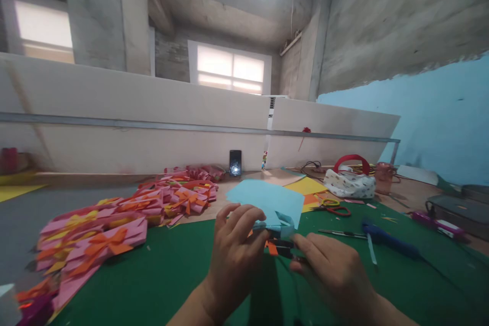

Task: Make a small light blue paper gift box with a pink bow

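Observation:
My left hand (239, 249) is closed, its thumb and fingers pinching a folded piece of light blue paper (284, 220). In my right hand (330, 265) is a small black two-jawed tool (281, 244); my fingers cover most of it, and I cannot tell its exact kind. Its jaws lie right at the lower edge of the folded paper. A bit of orange paper (272, 248) shows between the hands, beside the tool. Just behind, a larger light blue sheet (263, 193) lies on the table.
Pink folded paper pieces with orange and yellow bows (109, 244) are heaped at left. Right of my hands lie scissors (332, 207), a metal pointed tool (340, 233) and a blue glue gun (389, 239) with its cord. A phone (235, 163) leans against the white panel behind.

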The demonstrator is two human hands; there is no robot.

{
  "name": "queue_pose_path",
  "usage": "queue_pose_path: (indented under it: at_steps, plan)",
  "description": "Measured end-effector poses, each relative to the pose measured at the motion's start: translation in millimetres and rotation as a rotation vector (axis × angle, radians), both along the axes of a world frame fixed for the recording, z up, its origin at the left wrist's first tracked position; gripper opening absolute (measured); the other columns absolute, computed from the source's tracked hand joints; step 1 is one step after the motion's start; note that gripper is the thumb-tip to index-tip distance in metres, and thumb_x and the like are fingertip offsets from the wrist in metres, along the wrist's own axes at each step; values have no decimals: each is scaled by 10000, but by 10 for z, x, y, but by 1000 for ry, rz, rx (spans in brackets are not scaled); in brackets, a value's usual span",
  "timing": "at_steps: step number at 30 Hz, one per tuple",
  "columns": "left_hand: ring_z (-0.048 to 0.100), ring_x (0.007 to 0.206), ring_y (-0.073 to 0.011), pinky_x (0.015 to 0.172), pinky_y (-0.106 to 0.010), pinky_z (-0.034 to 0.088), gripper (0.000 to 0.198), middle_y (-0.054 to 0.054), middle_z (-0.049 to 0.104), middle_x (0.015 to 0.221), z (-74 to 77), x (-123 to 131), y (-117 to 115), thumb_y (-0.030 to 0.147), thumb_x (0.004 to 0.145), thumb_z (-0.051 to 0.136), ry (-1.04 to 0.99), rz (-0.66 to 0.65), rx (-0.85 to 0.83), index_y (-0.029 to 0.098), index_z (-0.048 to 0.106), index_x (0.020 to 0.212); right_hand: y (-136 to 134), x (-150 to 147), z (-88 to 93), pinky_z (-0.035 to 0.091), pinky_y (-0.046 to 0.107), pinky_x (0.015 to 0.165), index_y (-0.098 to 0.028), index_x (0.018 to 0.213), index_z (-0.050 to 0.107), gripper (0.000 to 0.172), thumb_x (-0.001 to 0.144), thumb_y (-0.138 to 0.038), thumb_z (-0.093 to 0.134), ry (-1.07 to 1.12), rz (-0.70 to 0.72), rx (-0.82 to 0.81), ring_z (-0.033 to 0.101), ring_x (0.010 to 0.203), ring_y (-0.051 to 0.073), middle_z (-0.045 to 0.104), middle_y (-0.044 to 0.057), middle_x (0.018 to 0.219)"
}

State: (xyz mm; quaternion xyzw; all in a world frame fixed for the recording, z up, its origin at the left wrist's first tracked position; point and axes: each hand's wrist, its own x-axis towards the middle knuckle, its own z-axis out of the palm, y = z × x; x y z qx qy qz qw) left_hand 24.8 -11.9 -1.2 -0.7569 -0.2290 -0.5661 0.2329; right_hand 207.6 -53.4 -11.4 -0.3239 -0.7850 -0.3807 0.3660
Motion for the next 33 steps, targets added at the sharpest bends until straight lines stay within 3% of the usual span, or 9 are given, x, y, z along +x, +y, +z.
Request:
queue_pose_path:
  at_steps: [33]
  plan:
    - [540, 841, -162, 850, -402, 346, 180, -5, 613, 798, -13, 17, -8, 107, 749, 521, 0, 14, 16, 206, 577, 609, 21, -61, -78, 299, 257, 492, -115, 886, 584, 282, 900, -323, 394, 36, 18, -47, 469, 509, 129, 548, 20, 553]
